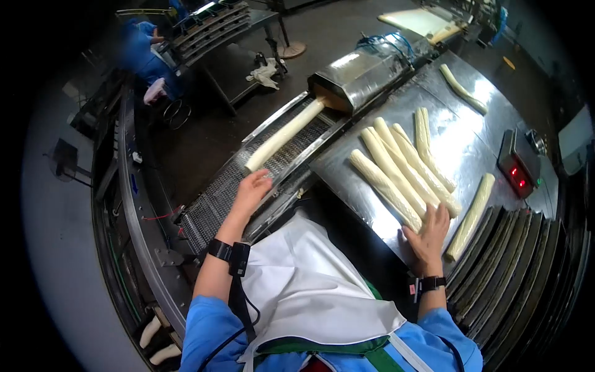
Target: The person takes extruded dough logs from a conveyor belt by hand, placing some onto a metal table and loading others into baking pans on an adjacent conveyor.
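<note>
A long pale dough roll (284, 137) lies along the mesh conveyor (214, 199), its far end at the mouth of a metal machine. My left hand (252, 190) is at the near end of this roll, fingers loosely extended and holding nothing; whether the fingertips touch it I cannot tell. On the steel table (347, 146) several dough rolls (387, 191) lie side by side. My right hand (429, 234) is at their near ends, fingers apart, touching the dough without wrapping round it. Another dough roll (471, 217) lies to the right of that hand.
A scale (519, 163) with red digits stands at the table's right. Below it is a row of dark, upright trays (502, 266). One curved dough roll (463, 90) lies at the table's far side. The metal machine (365, 69) covers the conveyor's far end. A person (145, 53) in blue is at far left.
</note>
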A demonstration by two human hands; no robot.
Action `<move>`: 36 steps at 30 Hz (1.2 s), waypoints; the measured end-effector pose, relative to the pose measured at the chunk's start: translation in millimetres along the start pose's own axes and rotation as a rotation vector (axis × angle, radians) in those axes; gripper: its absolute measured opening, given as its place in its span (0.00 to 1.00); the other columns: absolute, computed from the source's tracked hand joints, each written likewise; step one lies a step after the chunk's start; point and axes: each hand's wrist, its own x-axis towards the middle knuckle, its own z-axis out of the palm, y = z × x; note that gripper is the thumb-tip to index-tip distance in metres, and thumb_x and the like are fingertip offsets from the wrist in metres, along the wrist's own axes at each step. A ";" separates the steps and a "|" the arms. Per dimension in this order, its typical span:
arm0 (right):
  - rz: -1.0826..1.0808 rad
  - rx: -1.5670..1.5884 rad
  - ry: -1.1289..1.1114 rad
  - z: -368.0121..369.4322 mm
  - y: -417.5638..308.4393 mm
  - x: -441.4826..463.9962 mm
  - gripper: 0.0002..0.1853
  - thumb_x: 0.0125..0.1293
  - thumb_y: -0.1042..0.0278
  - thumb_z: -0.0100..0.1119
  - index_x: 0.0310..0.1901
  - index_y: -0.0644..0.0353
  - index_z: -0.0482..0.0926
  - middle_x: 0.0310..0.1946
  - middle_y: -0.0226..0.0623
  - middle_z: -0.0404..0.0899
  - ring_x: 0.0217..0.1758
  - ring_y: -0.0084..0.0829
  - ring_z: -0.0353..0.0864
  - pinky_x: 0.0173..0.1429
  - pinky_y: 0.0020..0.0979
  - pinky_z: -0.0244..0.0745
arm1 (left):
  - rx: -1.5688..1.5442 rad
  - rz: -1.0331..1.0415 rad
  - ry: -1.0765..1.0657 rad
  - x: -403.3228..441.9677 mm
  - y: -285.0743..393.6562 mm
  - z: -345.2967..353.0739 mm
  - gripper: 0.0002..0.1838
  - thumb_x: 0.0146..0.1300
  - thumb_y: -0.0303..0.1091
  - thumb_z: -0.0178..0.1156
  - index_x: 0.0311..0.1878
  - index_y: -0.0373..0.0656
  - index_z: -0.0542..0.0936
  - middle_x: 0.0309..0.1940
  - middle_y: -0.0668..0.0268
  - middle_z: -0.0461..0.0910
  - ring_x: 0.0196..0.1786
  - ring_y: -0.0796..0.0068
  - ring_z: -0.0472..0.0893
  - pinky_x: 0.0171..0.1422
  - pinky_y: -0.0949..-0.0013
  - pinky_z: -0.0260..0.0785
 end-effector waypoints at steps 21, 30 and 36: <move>0.040 -0.293 -0.339 24.9 -39.0 101.5 0.49 0.51 0.36 0.61 0.74 0.40 0.51 0.74 0.54 0.42 0.77 0.53 0.39 0.75 0.58 0.32 | 0.950 0.250 0.330 19.7 -31.2 -13.0 0.24 0.56 0.31 0.58 0.57 0.38 0.70 0.48 0.50 0.78 0.48 0.48 0.79 0.55 0.53 0.70; -0.172 -0.336 -0.340 7.9 2.1 56.4 0.55 0.41 0.32 0.63 0.73 0.40 0.53 0.73 0.53 0.47 0.74 0.57 0.48 0.73 0.56 0.44 | 0.921 0.342 0.231 -17.9 -62.1 -48.4 0.30 0.57 0.37 0.60 0.64 0.41 0.68 0.51 0.54 0.77 0.54 0.53 0.76 0.59 0.55 0.68; -0.109 -0.102 -0.154 14.1 17.7 19.0 0.53 0.39 0.45 0.67 0.70 0.50 0.59 0.71 0.57 0.48 0.72 0.62 0.48 0.73 0.56 0.44 | 0.871 0.192 0.293 -58.3 -71.3 -79.6 0.28 0.59 0.45 0.60 0.62 0.45 0.72 0.55 0.58 0.76 0.55 0.55 0.76 0.59 0.57 0.68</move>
